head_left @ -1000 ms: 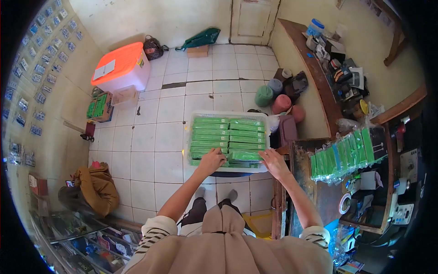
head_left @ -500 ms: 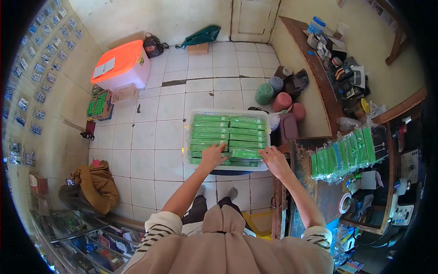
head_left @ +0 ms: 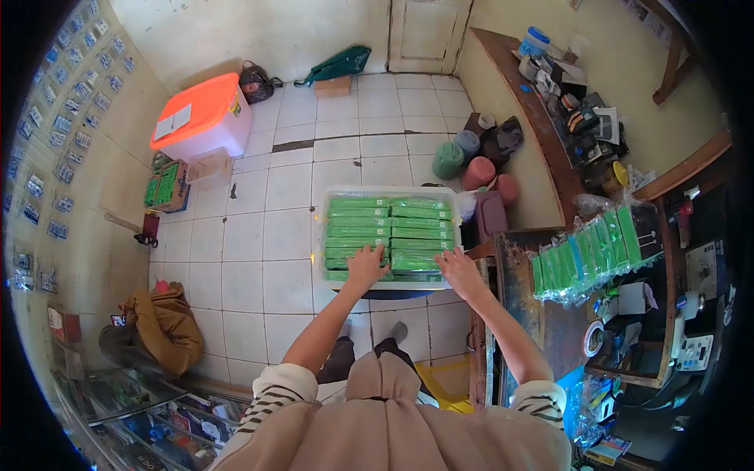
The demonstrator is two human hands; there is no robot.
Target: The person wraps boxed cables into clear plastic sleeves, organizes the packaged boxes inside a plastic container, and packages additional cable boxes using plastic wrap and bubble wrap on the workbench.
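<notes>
A white plastic basket (head_left: 322,235) in front of me holds two columns of flat green boxes (head_left: 357,222), stacked in rows, some wrapped in clear plastic. Across the near end of the right column lies one green box (head_left: 413,260), level with its neighbours. My left hand (head_left: 366,267) has its fingers bent at the box's left end, over the gap between the columns. At the opposite end, my right hand (head_left: 462,274) grips the box with thumb and fingers near the basket's right rim. Parts of both ends are hidden by the fingers.
On the right, a wooden counter (head_left: 514,314) carries a row of plastic-wrapped green packs (head_left: 589,255). An orange-lidded bin (head_left: 200,118) and a carton of green boxes (head_left: 166,187) stand at left. Rolls of thread (head_left: 477,173) sit beyond the basket.
The near green box has settled lower and straighter into the right column, with both hands following it. The whole view has shifted slightly left.
</notes>
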